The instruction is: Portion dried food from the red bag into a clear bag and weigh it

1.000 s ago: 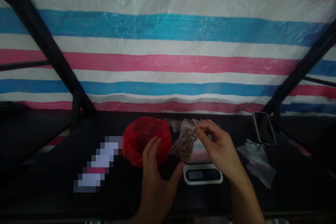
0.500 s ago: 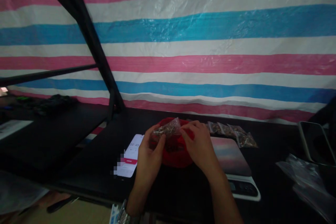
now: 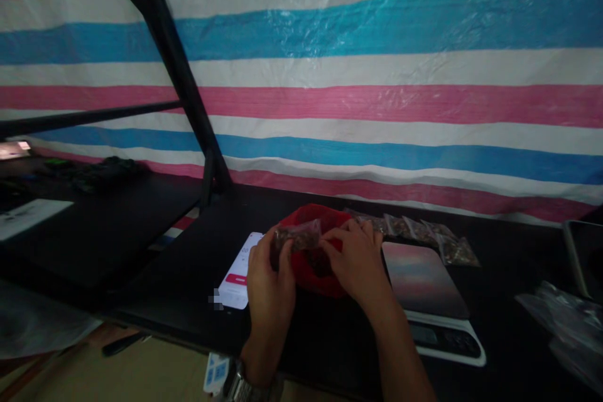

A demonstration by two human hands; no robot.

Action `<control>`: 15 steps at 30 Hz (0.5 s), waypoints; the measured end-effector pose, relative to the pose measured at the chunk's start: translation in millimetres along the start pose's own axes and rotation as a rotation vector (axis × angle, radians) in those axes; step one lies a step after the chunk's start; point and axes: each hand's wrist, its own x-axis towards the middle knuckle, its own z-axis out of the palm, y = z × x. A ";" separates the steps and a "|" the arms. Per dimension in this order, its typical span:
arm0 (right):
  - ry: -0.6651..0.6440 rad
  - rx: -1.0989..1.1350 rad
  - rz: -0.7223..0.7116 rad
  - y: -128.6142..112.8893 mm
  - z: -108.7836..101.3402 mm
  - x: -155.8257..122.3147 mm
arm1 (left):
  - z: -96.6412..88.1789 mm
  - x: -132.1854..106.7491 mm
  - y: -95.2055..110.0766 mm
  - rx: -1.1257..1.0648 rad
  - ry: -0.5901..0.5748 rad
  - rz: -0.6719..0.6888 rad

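My left hand (image 3: 267,282) and my right hand (image 3: 354,262) both pinch a small clear plastic bag (image 3: 298,237) of brown bits, one hand at each end. They hold it level above an open red plastic bag (image 3: 311,267) that sits on the black table (image 3: 188,301). A small digital scale (image 3: 431,292) stands just right of my right hand with nothing on its platform. A lit phone (image 3: 240,270) lies flat to the left of the red bag.
A row of several small filled clear bags (image 3: 417,232) lies behind the scale. Empty clear bags (image 3: 563,320) and a dark phone or tablet (image 3: 584,254) are at the far right. A black slanted frame post (image 3: 179,81) rises at the left. A striped tarp hangs behind.
My right hand lifted the small bag off the scale and carried it left over the red bag, where my left hand took its other end. The view swung left.
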 end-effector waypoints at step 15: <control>0.135 -0.047 0.044 4.5 -3.5 -6.9 | 1.4 -9.0 1.1 0.003 -0.008 0.140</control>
